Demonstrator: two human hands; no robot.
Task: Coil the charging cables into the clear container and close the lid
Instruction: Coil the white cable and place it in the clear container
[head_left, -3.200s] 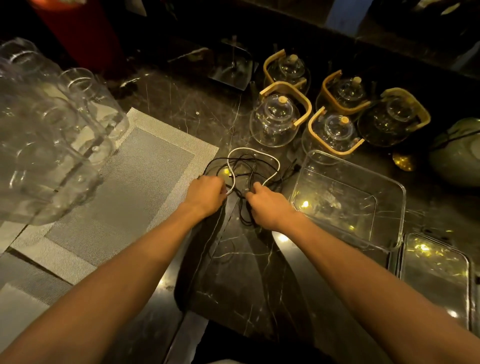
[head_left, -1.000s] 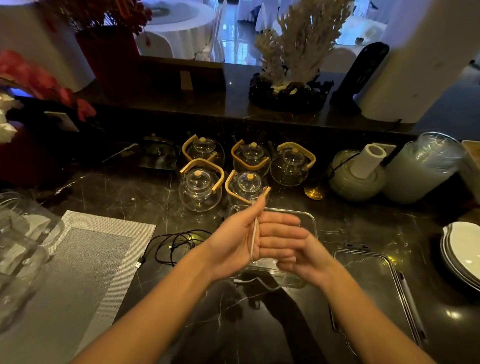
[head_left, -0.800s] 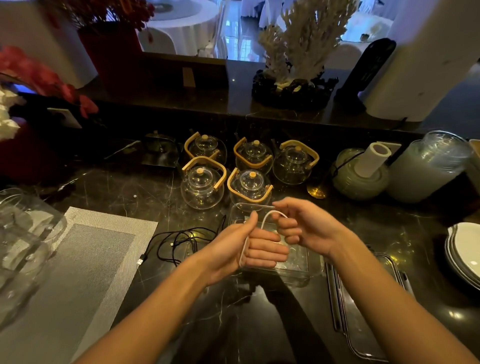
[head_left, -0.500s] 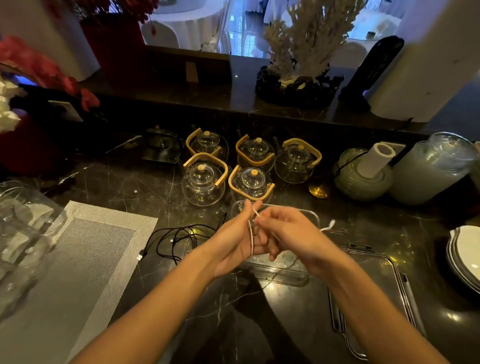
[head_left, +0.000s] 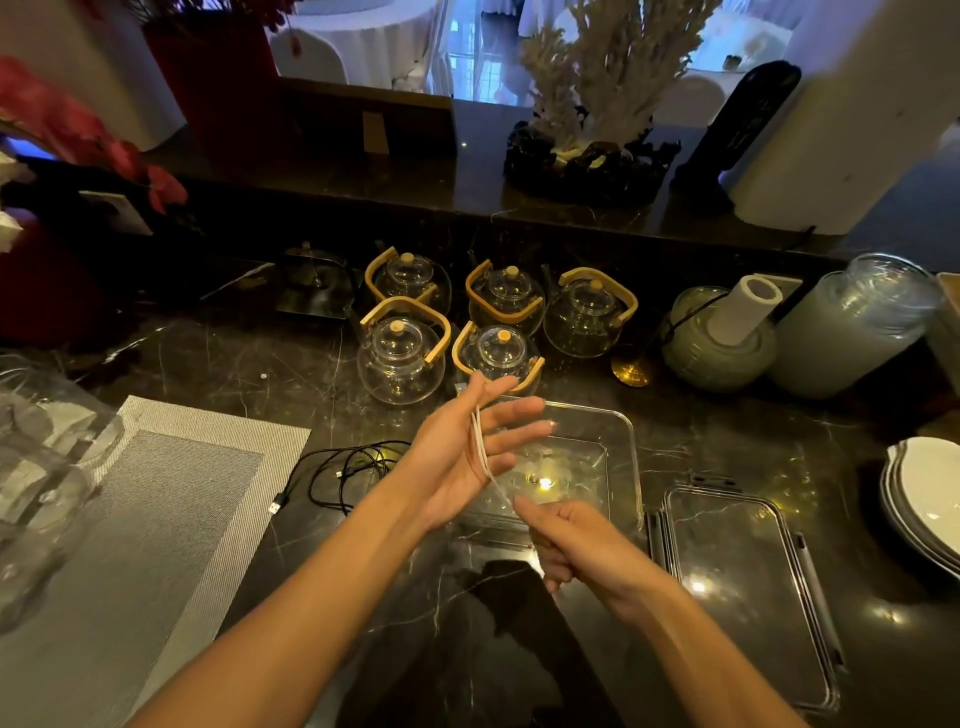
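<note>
With the left hand (head_left: 457, 457) flat, fingers straight, and the right hand (head_left: 576, 545) pinching the white cable (head_left: 480, 447), loops may slip off.

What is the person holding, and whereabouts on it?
A thin white cable. It is looped across the open left hand, and the right hand pinches its lower run just below.

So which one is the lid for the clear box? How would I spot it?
Find the dark marble counter, then the empty clear container in front of the glass teapots. The lid lies flat on the counter just right of it. Unlike the container, it is shallow, with a dark rim and clips along its edges.
</note>
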